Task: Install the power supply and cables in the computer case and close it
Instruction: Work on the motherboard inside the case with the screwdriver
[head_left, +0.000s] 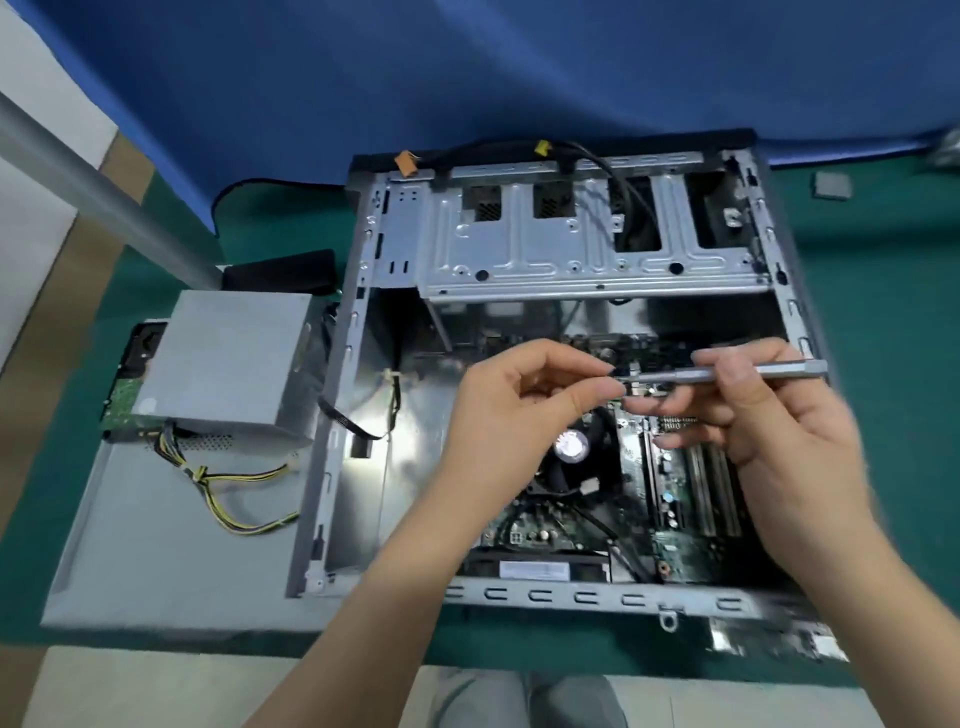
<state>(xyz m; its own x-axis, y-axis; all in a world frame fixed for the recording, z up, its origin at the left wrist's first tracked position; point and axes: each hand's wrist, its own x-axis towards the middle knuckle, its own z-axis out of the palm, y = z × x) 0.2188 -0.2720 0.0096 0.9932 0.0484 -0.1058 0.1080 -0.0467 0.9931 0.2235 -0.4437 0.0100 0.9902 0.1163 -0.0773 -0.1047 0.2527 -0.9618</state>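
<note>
your right hand (779, 415) holds a slim grey screwdriver (737, 372) above the open computer case (566, 374), thumb and curled fingers pinching its shaft so the handle end sticks out past your knuckles toward the case's right wall. your left hand (524, 410) meets it at the tip: thumb and forefinger are closed together right at the bit end, the other fingers curled loosely underneath. whether a small part sits between those fingertips is too blurred to tell. both hands hang over the motherboard (675, 499), just beyond the round cpu fan (571, 447).

the power supply (228, 364) is not in the case. it sits outside it, just beside the case's left wall, resting on the far end of the grey side panel (156, 545) that lies flat on the green desk (883, 260) mat. its bundle of yellow and black cables (234, 493) trails from its near face and loops across the panel toward the case, well apart from your fingers. the bay at the case's left side shows bare metal floor. a blue cloth (467, 67) covers the desk's far edge behind the case, and a small grey piece (832, 185) lies near the far right corner.
</note>
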